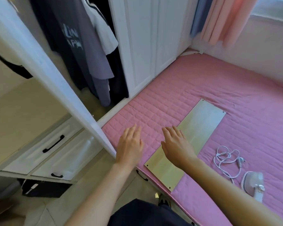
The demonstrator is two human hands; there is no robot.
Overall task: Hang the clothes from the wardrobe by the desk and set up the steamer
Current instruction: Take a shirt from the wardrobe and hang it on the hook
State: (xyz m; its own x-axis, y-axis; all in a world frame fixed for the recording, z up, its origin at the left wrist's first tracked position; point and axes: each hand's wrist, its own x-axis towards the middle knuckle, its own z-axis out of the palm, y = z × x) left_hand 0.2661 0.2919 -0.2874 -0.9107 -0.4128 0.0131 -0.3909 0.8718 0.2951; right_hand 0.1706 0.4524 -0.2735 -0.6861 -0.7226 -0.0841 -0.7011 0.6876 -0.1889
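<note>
Several clothes hang inside the open wardrobe at the upper left: a dark T-shirt with pale lettering (67, 38), a purple garment (96, 62) and a white one (103, 30). The white handheld steamer (253, 183) lies at the right on the pink bed, its white cord (225, 159) coiled beside it. My left hand (129, 145) is stretched out flat above the bed's near corner, fingers apart and holding nothing. My right hand (176, 142) is also flat and holding nothing, over the near part of a pale board (201, 124) lying on the bed.
The open white wardrobe door (44, 70) slants across the left, its edge close to my left hand. White drawers with black handles (53, 144) sit lower left. A pink quilted bed (235, 98) fills the right. Closed white wardrobe doors (147, 38) and pink curtains (222, 18) stand behind.
</note>
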